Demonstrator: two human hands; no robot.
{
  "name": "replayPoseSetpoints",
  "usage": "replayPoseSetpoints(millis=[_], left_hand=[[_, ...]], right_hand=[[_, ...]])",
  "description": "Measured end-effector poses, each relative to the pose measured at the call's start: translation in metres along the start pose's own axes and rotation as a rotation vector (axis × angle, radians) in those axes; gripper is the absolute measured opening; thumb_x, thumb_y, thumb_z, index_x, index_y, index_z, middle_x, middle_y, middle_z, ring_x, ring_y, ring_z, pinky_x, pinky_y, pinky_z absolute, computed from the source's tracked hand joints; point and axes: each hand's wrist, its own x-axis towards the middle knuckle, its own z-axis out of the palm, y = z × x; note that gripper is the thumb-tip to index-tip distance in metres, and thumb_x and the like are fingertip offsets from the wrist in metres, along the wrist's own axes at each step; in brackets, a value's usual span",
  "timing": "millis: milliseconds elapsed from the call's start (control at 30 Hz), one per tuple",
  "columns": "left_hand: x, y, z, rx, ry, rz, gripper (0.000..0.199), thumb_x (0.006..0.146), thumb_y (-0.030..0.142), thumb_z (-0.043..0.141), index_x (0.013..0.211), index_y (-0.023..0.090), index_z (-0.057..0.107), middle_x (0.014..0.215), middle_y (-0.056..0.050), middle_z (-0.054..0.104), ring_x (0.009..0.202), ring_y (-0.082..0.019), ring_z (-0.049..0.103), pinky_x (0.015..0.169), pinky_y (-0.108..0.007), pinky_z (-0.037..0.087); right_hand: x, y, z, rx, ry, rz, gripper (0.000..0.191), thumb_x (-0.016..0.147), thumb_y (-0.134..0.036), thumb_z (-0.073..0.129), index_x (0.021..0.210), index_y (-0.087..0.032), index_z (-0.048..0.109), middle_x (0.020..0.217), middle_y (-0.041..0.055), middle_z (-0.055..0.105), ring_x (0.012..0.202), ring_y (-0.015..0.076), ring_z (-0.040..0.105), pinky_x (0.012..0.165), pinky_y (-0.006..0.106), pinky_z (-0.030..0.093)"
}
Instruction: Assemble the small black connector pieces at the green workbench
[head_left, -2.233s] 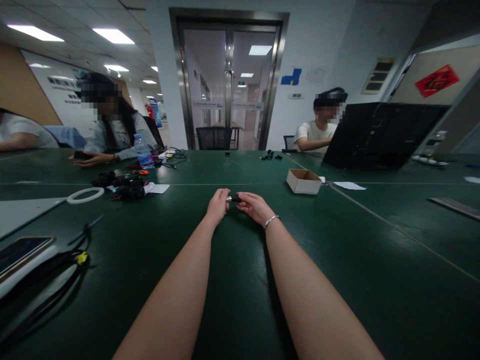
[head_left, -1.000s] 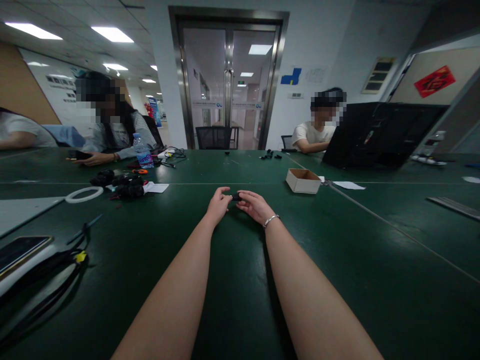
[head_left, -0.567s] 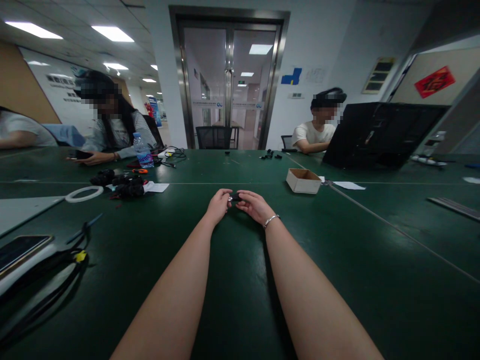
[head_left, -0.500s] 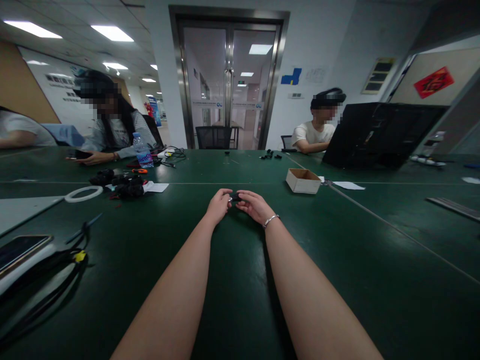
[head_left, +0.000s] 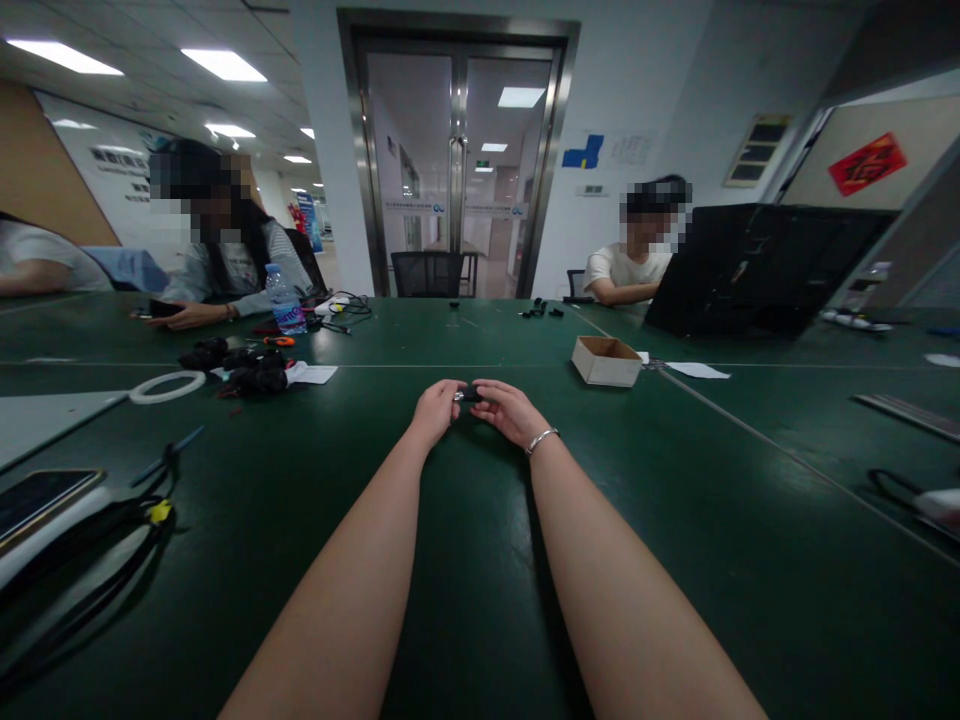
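Observation:
Both arms reach forward over the green tabletop (head_left: 480, 560). Between my hands is a small black object (head_left: 470, 393) with a shiny silvery end on its left side; it is too small to tell its kind. My left hand (head_left: 436, 412) is closed on the silvery end, thumb and fingers pinching it. My right hand (head_left: 508, 410), with a silver bracelet (head_left: 543, 440) at the wrist, pinches the black end. The fingers hide part of the object.
An open cardboard box (head_left: 606, 362) stands right of my hands. Left lie black parts (head_left: 255, 372), a white ring (head_left: 166, 388), a phone (head_left: 49, 500) and black cables (head_left: 97, 590). A bottle (head_left: 285, 303) and a monitor (head_left: 765, 270) stand farther off. Other people sit across the table.
My hands stay nearly in place, the left one shifted very slightly left. At the right edge, a dark looped item and something pale have come into view.

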Motion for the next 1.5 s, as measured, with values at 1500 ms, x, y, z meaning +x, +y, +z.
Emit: replayPoseSetpoints(millis=[1500], left_hand=[[-0.0019, 0.0027, 0.0011, -0.017, -0.002, -0.002, 0.034, 0.078, 0.022, 0.047, 0.11, 0.015, 0.058, 0.061, 0.002, 0.052, 0.045, -0.009, 0.042, 0.042, -0.019, 0.032]], right_hand=[[0.0007, 0.0001, -0.001, -0.001, 0.001, 0.001, 0.013, 0.076, -0.007, 0.068, 0.087, -0.015, 0.066, 0.075, 0.0035, 0.067, 0.059, 0.0119, 0.062, 0.065, 0.027, 0.058]])
